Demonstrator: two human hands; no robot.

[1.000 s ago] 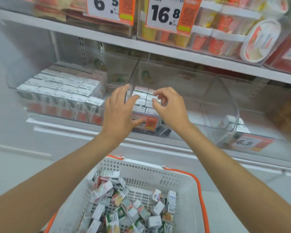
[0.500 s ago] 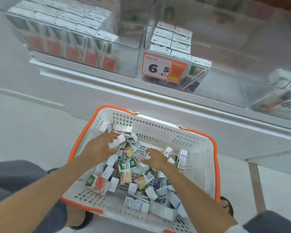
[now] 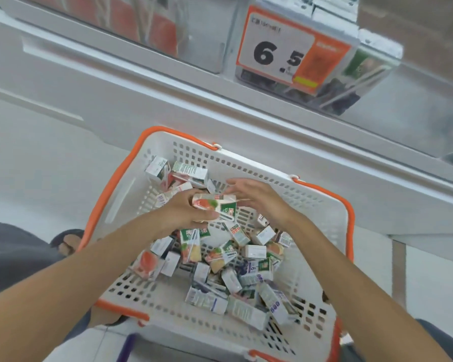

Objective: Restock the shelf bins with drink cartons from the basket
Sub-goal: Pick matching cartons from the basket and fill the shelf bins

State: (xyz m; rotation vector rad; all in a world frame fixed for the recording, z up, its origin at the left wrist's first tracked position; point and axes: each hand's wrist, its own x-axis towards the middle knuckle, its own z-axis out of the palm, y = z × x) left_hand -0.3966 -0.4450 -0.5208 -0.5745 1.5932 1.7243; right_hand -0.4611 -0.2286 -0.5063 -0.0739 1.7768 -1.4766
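A white basket (image 3: 322, 218) with an orange rim sits below me, holding several small drink cartons (image 3: 249, 267) in a loose heap. My left hand (image 3: 183, 212) is closed around a carton with a peach picture (image 3: 215, 205), lifted just above the pile. My right hand (image 3: 259, 197) is beside it with fingers spread, its fingertips touching the far end of that same carton. A clear shelf bin (image 3: 351, 82) with a "6.5" price tag (image 3: 290, 48) stands above the basket, with white cartons inside.
A second clear bin (image 3: 168, 30) with red-printed cartons is at the upper left. The white shelf ledge (image 3: 272, 118) runs diagonally above the basket. My sandalled foot (image 3: 68, 241) and dark trousers (image 3: 8, 257) are left of the basket.
Both hands dropped from the shelf bin into the basket, dug among the cartons, and now the left hand has lifted a peach carton while the right hand meets it. The view tilted downwards.
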